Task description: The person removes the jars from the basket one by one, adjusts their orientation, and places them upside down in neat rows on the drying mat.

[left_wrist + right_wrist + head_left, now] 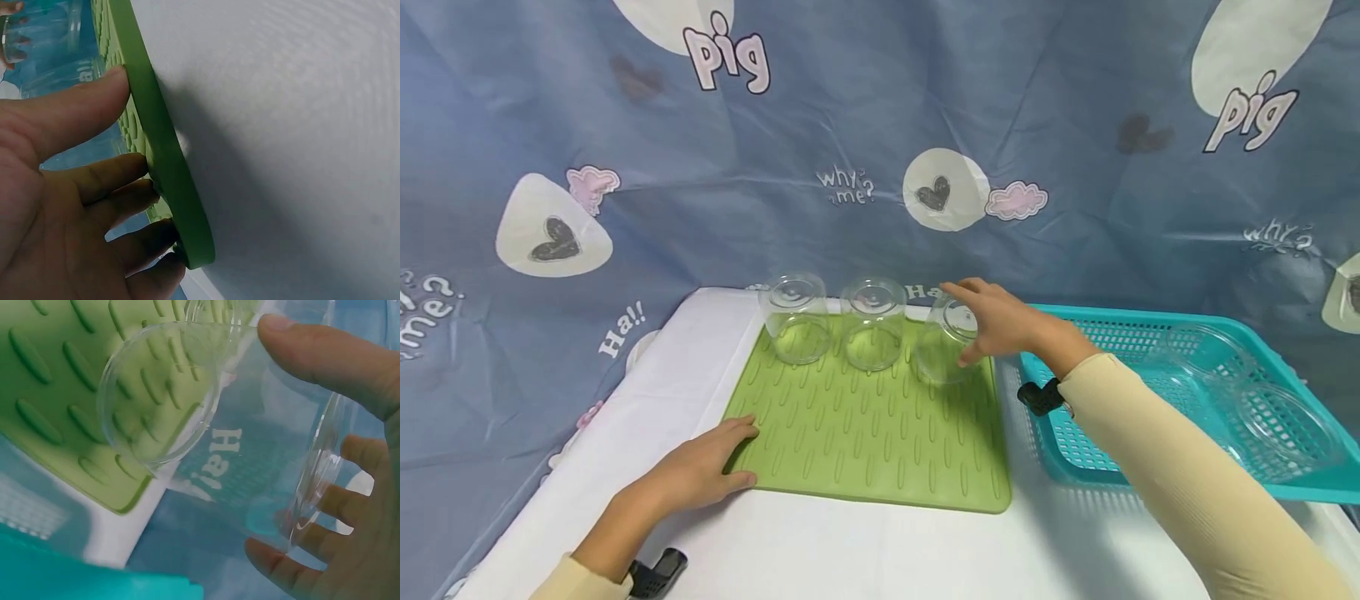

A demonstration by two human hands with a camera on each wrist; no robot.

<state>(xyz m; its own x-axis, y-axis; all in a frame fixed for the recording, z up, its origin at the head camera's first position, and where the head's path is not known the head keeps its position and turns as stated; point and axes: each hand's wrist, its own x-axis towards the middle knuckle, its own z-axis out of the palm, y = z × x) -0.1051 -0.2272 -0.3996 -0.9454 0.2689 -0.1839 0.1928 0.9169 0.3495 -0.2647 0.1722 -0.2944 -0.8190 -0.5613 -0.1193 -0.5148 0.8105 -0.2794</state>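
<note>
At the back right of the green ribbed mat, my right hand grips a clear cup that stands mouth down. In the right wrist view the thumb lies along one side of this cup and the fingers wrap the other side near its base. Two matching clear cups, one at the back left and one in the middle, are upside down on the mat. My left hand rests at the mat's front left corner, fingers spread and touching its edge, as the left wrist view also shows.
To the right stands a turquoise plastic basket with slotted walls, holding clear cups lying on their sides. White cloth covers the table. A blue printed curtain hangs right behind the mat and basket.
</note>
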